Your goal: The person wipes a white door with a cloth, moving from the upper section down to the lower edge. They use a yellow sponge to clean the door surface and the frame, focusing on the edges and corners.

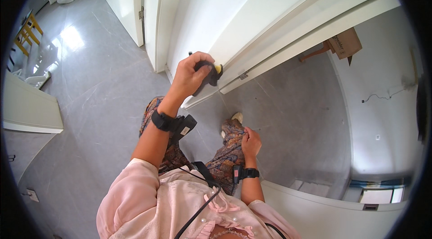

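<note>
My left hand (190,75) is closed around a dark grey cloth (206,78), with a small yellow piece (218,69) showing at the cloth's far edge. The bundle rests at the lower part of a white door casing (248,36); its exact contact is hidden behind the fingers. Lower down and to the right, my right hand (251,142) clutches a fold of the patterned trousers (229,153) near the right knee. Each wrist wears a black strap with a small device attached.
A metal hinge (243,75) sits on the frame by the doorway. Behind me on the right is a white door leaf (303,208). Another white door (123,2), a cabinet (32,104) and a yellow stool (28,34) stand left. A cardboard box (347,43) lies beyond the doorway.
</note>
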### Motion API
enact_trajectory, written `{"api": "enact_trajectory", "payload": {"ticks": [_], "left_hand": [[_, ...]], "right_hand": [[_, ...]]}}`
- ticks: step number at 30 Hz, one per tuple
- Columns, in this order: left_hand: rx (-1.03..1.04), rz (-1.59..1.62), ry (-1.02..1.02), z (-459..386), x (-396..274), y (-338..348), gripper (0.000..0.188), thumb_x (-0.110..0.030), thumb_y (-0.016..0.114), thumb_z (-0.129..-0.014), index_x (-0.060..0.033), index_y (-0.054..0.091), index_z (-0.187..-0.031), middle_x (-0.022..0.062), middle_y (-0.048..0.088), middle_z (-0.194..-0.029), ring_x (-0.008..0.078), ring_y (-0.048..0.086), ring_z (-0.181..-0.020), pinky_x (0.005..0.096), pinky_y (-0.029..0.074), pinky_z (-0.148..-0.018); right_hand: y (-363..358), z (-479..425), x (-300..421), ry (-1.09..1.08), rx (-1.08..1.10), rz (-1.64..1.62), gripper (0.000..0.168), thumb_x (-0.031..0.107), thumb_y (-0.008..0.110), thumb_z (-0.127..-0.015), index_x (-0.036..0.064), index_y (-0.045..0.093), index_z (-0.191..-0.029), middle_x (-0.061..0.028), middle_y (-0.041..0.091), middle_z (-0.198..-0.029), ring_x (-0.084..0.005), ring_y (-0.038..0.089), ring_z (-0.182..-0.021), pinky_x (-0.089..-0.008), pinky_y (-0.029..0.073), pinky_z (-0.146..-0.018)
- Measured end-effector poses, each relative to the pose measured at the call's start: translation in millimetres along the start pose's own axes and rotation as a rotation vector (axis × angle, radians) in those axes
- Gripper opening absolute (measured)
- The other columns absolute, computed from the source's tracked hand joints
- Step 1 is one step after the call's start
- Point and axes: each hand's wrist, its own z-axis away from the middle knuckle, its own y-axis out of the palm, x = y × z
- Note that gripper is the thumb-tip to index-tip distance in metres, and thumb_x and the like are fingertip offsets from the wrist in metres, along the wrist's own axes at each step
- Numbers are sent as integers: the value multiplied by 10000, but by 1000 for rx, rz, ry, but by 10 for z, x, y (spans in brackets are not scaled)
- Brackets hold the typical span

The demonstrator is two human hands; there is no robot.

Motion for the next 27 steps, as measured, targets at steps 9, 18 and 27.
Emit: {"api": "enact_trajectory", "payload": {"ticks": [9,18,27], "left_hand": [[40,166,-280,-227,134,250,81,-52,603,-751,-20,552,-806,-24,537,-695,50,487,-633,191,406,-564],[21,100,-368,-225,58,241,119,-96,620,-731,10,592,-776,21,581,-666,82,522,-599,226,437,-549],[-10,339,-398,-264,-70,340,99,-84,622,-730,5,588,-755,38,597,-677,95,546,-588,228,450,-540]], "right_hand": [[-7,12,31,-4,7,-14,223,55,499,-750,96,622,-932,-56,631,-833,-258,581,-779,-356,463,-704],[-13,-9,80,16,37,0,223,79,504,-739,106,634,-919,-74,633,-868,-266,584,-792,-368,462,-710],[30,-12,24,-21,44,36,220,70,500,-738,109,616,-921,-34,634,-824,-252,581,-774,-359,461,-687]]}}
